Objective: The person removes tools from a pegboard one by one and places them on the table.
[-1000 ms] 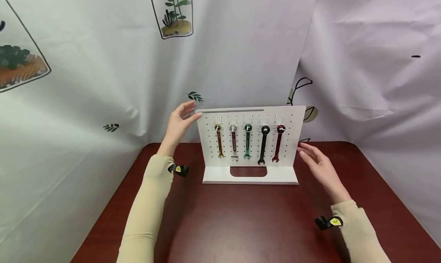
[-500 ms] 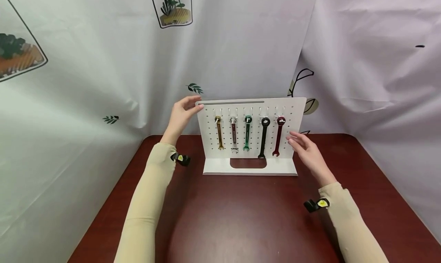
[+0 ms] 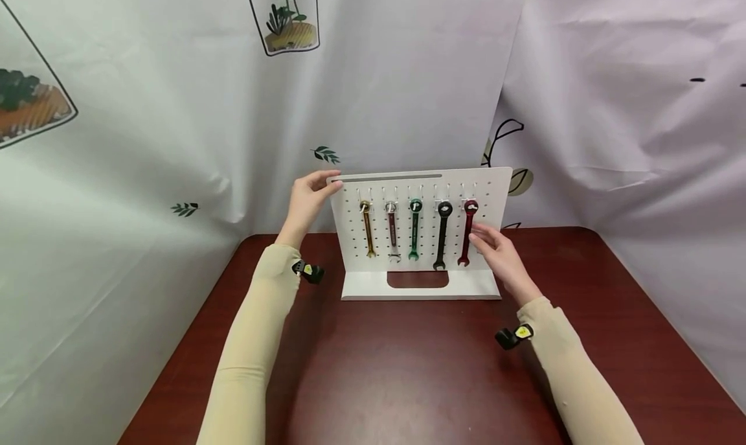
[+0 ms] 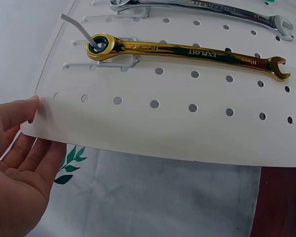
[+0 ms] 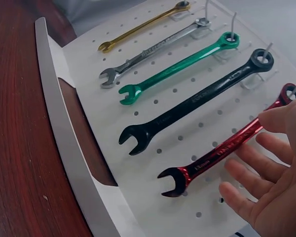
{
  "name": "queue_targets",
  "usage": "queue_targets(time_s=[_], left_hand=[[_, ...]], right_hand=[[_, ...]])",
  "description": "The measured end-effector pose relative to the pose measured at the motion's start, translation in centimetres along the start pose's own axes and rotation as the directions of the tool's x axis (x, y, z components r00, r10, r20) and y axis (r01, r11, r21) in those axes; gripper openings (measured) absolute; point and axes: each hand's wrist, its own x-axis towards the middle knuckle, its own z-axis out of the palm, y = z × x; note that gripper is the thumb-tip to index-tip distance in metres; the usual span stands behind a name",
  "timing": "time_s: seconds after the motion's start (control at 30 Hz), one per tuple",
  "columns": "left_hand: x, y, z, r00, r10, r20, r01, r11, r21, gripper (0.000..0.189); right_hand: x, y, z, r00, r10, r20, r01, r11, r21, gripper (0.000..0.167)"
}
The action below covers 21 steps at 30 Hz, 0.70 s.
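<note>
A white pegboard (image 3: pixel 364 285) stands on the table with several combination wrenches hanging from its hooks. My left hand (image 3: pixel 304 205) holds the board's upper left corner, thumb in front and fingers behind, as the left wrist view shows. Close to that hand hang the gold wrench (image 4: pixel 182 53) and the silver wrench (image 4: pixel 207 7). My right hand (image 5: pixel 269 177) is at the red wrench (image 5: pixel 222 150), thumb over its upper shaft and fingers spread beside it, not closed round it. Left of the red one hang the black wrench (image 5: pixel 187 106) and the green wrench (image 5: pixel 180 69).
The dark red wooden table (image 3: pixel 396 374) extends in front of the board. A white printed curtain (image 3: pixel 408 76) hangs close behind it. The board's base has a rectangular cutout (image 3: pixel 417 279). Bent hook tips (image 5: pixel 233 25) stick out through the wrench rings.
My right hand has moved left from beside the board's right edge to the red wrench. My left hand has come onto the upper left corner. The wrenches still hang in place.
</note>
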Motion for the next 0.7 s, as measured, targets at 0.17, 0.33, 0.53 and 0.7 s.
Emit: queue_targets(time_s=[0.17, 0.33, 0.53, 0.7], left_hand=[[0.1, -0.1, 0.0, 1.000, 0.000, -0.007, 0.000, 1.000, 0.012, 0.036], [0.1, -0.3, 0.1, 1.000, -0.010, -0.003, 0.010, 1.000, 0.011, 0.035], [0.2, -0.7, 0.2, 1.000, -0.012, -0.005, 0.012, 1.000, -0.003, 0.033], [0.3, -0.7, 0.1, 1.000, -0.008, -0.010, 0.008, 1.000, 0.003, 0.034]], right_hand=[[0.2, 0.1, 0.6, 1.000, 0.023, 0.003, -0.023, 1.000, 0.014, 0.062], [0.2, 0.3, 1.1, 0.999, 0.035, -0.007, -0.035, 0.999, 0.025, 0.060], [0.4, 0.8, 1.6, 1.000, -0.001, -0.004, 0.001, 0.999, 0.050, 0.049], [0.5, 1.0, 1.9, 0.999, -0.040, -0.008, 0.040, 0.995, 0.090, 0.044]])
